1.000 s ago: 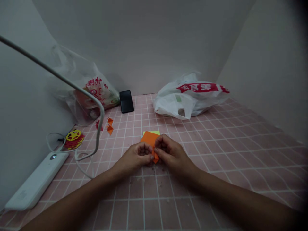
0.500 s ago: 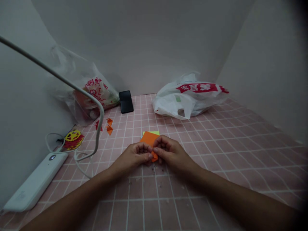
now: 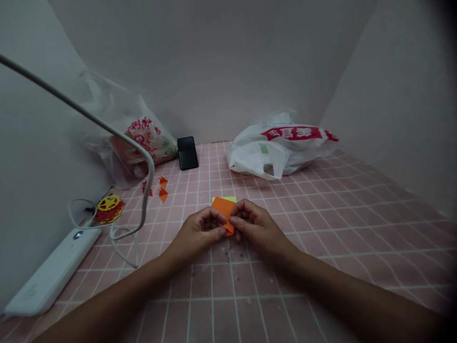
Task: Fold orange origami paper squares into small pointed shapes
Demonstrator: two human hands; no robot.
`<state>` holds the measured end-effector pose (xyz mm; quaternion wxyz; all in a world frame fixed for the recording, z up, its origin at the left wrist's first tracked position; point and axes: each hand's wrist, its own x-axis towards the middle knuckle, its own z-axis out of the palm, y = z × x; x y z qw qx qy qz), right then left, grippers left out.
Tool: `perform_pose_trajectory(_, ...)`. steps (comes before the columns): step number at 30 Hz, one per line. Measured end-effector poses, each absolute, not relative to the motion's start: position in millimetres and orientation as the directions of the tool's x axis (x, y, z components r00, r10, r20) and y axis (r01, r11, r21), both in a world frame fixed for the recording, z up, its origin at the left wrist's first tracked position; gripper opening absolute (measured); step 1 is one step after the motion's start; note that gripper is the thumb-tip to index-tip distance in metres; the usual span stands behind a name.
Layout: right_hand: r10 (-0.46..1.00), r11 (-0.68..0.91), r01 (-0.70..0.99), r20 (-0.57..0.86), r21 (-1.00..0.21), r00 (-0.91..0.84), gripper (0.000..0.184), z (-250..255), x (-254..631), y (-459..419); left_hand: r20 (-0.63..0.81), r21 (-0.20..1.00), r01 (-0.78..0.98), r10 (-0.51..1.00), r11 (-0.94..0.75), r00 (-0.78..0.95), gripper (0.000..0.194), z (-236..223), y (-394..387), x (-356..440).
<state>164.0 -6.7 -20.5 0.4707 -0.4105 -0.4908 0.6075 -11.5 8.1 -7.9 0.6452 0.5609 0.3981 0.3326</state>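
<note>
And it's the orange paper in play, on the near side of the black phone and off to its right! The left hand and right hand both pinch it, fingertips narrow. It looks like a folding step (one layer or several, I can't tell), so the next move calls for edges held true and a firm crease. Nearer than the phone, to its left: small orange folded pieces.

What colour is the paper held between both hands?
The paper is orange, best seen in the head view.
</note>
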Motion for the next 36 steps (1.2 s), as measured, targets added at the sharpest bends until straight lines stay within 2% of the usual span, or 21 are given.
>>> perform_pose_trajectory(11,0.976,-0.081,-0.209,-0.035,-0.975,-0.213,0.018,-24.1,163.3,-6.2,-0.086,0.991,0.130,0.933,0.043,0.348,0.013,-1.2,5.9,-10.6)
perform_pose_trajectory(20,0.975,-0.085,-0.251,-0.029,-0.964,-0.221,0.016,-25.6,162.0,-6.4,-0.091,0.987,0.155,0.948,0.045,0.306,0.018,-2.1,6.5,-10.5)
perform_pose_trajectory(36,0.974,-0.065,-0.225,-0.012,-0.972,-0.226,0.018,-24.9,162.3,-6.8,-0.076,0.996,0.070,0.957,0.059,0.282,0.010,-1.7,5.6,-12.1)
